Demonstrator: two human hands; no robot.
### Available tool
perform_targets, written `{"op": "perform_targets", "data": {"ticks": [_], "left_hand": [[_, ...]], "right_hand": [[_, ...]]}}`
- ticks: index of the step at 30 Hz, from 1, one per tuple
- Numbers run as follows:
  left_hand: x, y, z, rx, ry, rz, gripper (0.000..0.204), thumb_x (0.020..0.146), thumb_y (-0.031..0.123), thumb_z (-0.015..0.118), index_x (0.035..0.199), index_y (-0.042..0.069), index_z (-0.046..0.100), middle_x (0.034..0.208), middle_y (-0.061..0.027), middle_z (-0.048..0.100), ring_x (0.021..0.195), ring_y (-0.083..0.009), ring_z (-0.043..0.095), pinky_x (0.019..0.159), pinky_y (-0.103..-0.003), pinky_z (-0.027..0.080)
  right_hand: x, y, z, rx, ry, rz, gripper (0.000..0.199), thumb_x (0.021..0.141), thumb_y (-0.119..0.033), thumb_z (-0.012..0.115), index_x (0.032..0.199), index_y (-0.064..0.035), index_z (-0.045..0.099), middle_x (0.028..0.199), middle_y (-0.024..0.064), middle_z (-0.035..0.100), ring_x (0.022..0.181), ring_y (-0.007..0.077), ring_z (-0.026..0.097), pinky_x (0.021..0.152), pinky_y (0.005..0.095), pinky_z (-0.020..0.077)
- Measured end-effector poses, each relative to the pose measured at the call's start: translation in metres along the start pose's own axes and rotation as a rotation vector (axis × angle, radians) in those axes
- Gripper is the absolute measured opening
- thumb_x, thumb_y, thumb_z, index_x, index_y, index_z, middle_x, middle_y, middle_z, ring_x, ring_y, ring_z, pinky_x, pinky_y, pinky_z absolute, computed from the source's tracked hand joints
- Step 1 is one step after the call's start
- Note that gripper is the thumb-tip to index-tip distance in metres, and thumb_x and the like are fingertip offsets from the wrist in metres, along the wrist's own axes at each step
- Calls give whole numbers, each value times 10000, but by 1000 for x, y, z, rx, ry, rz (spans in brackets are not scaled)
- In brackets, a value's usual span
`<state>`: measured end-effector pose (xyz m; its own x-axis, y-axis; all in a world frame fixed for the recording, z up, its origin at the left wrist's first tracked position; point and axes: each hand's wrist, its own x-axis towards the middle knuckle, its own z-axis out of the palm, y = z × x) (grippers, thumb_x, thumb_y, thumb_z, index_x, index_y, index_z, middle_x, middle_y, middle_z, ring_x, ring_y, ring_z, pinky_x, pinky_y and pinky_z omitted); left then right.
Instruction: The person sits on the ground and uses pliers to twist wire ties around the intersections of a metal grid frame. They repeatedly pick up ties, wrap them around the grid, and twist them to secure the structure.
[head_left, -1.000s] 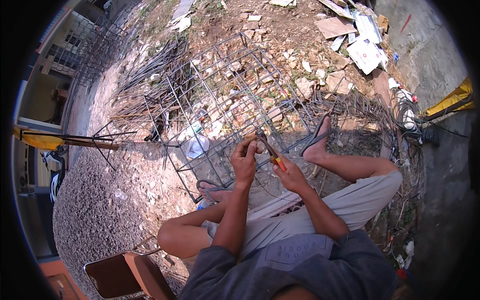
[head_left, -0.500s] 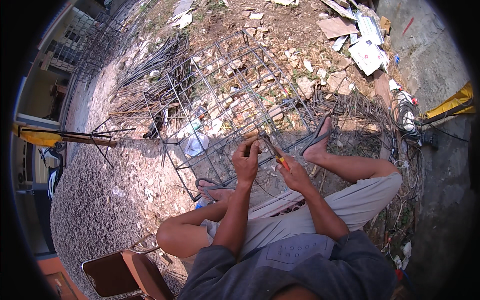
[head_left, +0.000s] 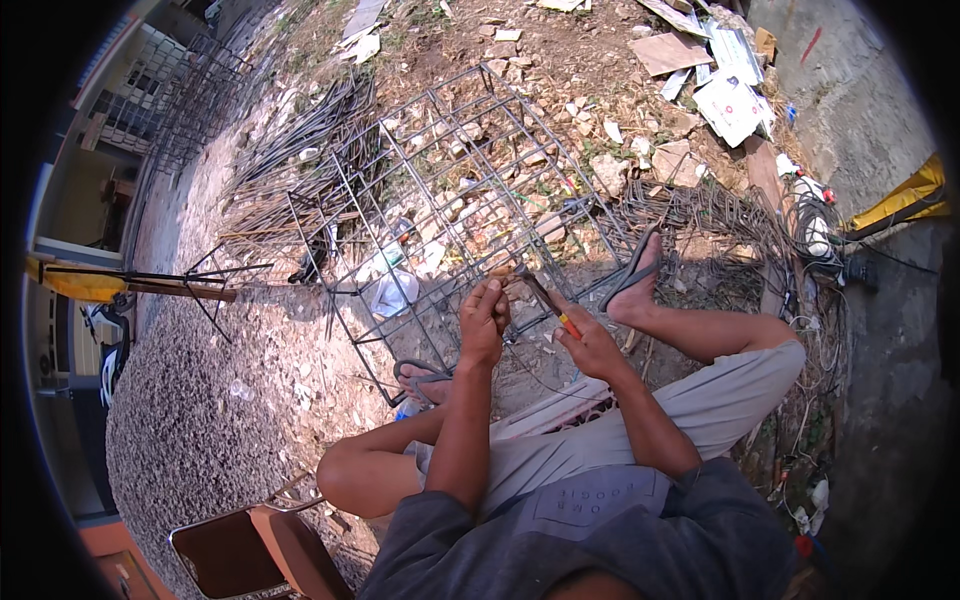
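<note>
My right hand [head_left: 592, 348] is wrapped round the orange-and-yellow grips of a pair of pincers [head_left: 545, 298]. The pincers' dark head points up and left, to the near side of a rebar cage [head_left: 437, 200]. Just left of that head, my left hand [head_left: 484, 318] is closed in a pinch; what lies between its fingertips is too small to make out. A thin dark wire [head_left: 535, 380] curves below the hands, above my lap. The cage of tied steel bars stands on the ground beyond my hands, between my sandalled feet.
Loose rebar [head_left: 300, 160] lies piled left of the cage, and bent steel pieces [head_left: 690, 215] are heaped at its right. Gravel [head_left: 200, 420] spreads to my left, beside a brown chair [head_left: 225, 555]. Cables [head_left: 815, 225] and a concrete strip [head_left: 890, 400] lie at the right.
My left hand has shifted slightly left and down, its fingers drawn closer together. The pincers stay in my right hand at nearly the same place; the whole view has moved a little.
</note>
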<state>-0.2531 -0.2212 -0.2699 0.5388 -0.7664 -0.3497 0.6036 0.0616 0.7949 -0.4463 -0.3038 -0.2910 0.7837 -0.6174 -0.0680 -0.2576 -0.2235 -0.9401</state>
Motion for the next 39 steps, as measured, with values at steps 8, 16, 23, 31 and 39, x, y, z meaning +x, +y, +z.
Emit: {"op": "perform_targets", "data": {"ticks": [8,16,23,31,39], "left_hand": [[-4,30,-3,-103,-178,-216,160,1008,244,557,986,86,560,666,65,439,506,-26,310,448,-188,242],[-2,36,-10,-173,-225,-313,157,997,228,568,945,80,559,612,89,394,475,-17,283,417,-184,214],[0,41,-18,-127,-297,-365,131,986,207,575,1002,79,601,598,91,390,456,-11,287,409,-181,214],[3,41,-22,-111,-328,-450,144,963,222,624,963,78,611,586,100,380,456,-6,275,396,-187,186],[3,44,-17,116,-284,-354,201,932,235,684,1006,48,665,616,95,424,475,-11,295,416,-186,211]], "right_hand": [[10,-15,-32,-450,135,-243,689,851,24,612,1480,-201,448,1328,167,520,1255,379,498,1028,455,435],[29,-33,-64,-619,32,-481,768,807,51,603,1498,-229,418,1386,170,455,1274,381,483,1051,482,420],[43,-39,-81,-789,13,-526,726,810,32,607,1478,-203,448,1315,147,506,1224,355,516,1014,477,439],[52,-57,-96,-981,-22,-455,606,795,-12,639,1379,-121,521,1164,123,555,1052,311,571,982,488,424],[49,-33,-100,-894,-131,-278,380,782,-61,665,1146,-77,558,996,116,573,958,312,608,959,533,413]]}}
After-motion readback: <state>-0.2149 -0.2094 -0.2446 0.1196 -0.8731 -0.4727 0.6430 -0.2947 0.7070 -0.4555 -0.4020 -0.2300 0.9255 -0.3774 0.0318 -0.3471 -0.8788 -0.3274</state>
